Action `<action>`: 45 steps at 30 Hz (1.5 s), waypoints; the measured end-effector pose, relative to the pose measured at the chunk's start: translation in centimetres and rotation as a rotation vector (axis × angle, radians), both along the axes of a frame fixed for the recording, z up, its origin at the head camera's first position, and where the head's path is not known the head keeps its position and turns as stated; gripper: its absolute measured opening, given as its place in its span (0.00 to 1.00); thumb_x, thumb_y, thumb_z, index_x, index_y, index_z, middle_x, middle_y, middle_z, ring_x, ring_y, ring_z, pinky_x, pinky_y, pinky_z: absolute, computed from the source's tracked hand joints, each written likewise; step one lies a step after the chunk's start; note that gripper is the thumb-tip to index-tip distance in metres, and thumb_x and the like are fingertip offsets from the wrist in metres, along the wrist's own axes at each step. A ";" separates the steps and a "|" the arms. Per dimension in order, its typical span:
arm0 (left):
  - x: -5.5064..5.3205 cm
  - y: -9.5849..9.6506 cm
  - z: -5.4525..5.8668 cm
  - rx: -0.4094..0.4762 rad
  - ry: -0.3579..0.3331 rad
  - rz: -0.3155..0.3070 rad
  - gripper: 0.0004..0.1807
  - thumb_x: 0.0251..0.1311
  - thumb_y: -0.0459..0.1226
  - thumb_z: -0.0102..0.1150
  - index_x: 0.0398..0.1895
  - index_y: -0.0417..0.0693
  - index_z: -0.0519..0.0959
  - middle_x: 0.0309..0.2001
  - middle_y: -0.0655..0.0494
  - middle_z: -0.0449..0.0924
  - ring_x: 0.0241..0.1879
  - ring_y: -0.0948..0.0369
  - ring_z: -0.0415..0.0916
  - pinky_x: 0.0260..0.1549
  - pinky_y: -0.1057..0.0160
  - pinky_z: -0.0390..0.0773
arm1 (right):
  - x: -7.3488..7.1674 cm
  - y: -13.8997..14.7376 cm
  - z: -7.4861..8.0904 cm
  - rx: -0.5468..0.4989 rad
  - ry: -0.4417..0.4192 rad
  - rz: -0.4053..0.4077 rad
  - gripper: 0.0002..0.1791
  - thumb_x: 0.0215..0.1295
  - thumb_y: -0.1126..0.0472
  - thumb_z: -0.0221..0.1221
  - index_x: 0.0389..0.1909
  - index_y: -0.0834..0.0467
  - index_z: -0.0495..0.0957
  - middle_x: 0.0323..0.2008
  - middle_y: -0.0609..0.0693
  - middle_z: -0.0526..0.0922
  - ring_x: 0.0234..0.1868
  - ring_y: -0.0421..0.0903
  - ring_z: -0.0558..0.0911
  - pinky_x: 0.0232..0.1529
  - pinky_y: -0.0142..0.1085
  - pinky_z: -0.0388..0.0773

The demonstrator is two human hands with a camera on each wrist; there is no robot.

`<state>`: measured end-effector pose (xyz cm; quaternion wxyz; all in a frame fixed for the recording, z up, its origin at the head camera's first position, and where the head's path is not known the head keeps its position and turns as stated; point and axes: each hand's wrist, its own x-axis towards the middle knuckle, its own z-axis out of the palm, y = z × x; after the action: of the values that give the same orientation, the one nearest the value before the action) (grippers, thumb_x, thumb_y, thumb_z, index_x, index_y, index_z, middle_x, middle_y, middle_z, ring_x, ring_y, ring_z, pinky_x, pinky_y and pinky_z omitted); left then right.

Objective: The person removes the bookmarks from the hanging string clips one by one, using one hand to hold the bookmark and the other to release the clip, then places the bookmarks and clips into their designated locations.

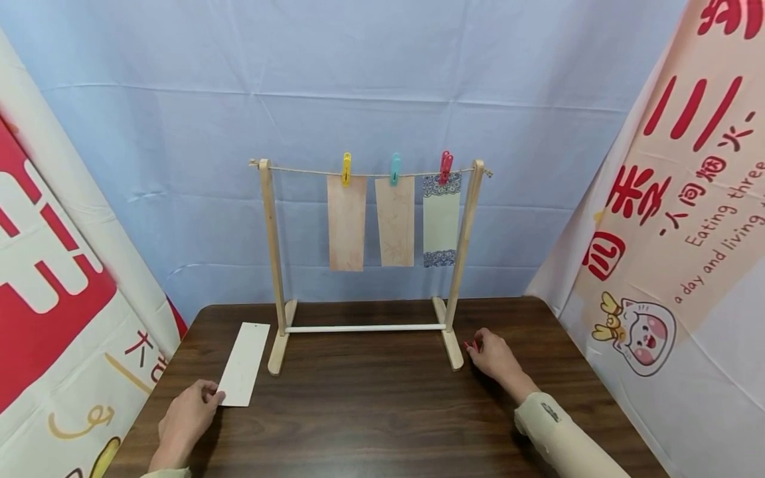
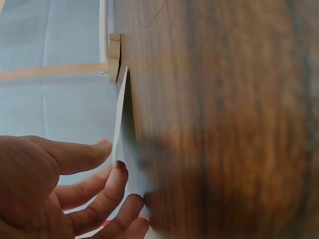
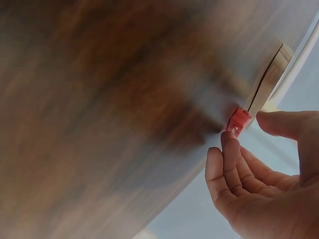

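A long white card [image 1: 244, 365] with a small hole near its far end lies at the left of the table. My left hand [image 1: 190, 413] pinches its near corner between thumb and fingers; in the left wrist view the card [image 2: 119, 117] shows edge-on, tilted off the wood. At the right, beside the rack's foot, my right hand [image 1: 495, 356] has thumb and fingertips around a small red clothespin [image 3: 239, 121], low at the tabletop.
A wooden rack [image 1: 271, 245] with a string line stands mid-table. From it hang two beige cards [image 1: 346, 226] and a blue-patterned card [image 1: 441, 222], held by yellow [image 1: 346, 170], teal [image 1: 395, 170] and red [image 1: 445, 167] clothespins. A pale cloth hangs behind.
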<state>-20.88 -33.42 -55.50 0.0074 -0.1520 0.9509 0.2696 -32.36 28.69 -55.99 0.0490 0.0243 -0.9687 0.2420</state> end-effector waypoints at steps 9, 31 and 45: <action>0.1 0.2 0.2 -0.012 0.018 0.022 0.17 0.67 0.47 0.61 0.49 0.44 0.81 0.34 0.56 0.81 0.34 0.55 0.78 0.25 0.51 0.71 | 0.3 0.1 0.5 -0.007 0.036 0.001 0.21 0.65 0.60 0.65 0.54 0.68 0.74 0.28 0.52 0.78 0.26 0.46 0.76 0.28 0.42 0.74; -0.2 1.8 0.9 -0.032 0.129 -0.042 0.22 0.69 0.54 0.56 0.51 0.47 0.81 0.39 0.55 0.80 0.35 0.57 0.76 0.24 0.57 0.70 | 0.4 -1.3 2.1 -0.024 0.147 0.069 0.19 0.66 0.59 0.64 0.52 0.66 0.77 0.28 0.50 0.75 0.26 0.43 0.72 0.29 0.39 0.71; -0.7 3.8 0.8 0.035 0.257 -0.102 0.19 0.71 0.50 0.56 0.55 0.49 0.81 0.46 0.52 0.84 0.49 0.49 0.81 0.39 0.44 0.78 | 0.6 -2.9 4.0 -0.084 0.312 0.160 0.15 0.63 0.63 0.67 0.48 0.64 0.80 0.30 0.49 0.79 0.31 0.42 0.76 0.34 0.40 0.75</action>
<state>-21.54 -29.62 -54.73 -0.0983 -0.0676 0.9456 0.3027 -31.75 25.75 -51.96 0.1805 0.1366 -0.9333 0.2788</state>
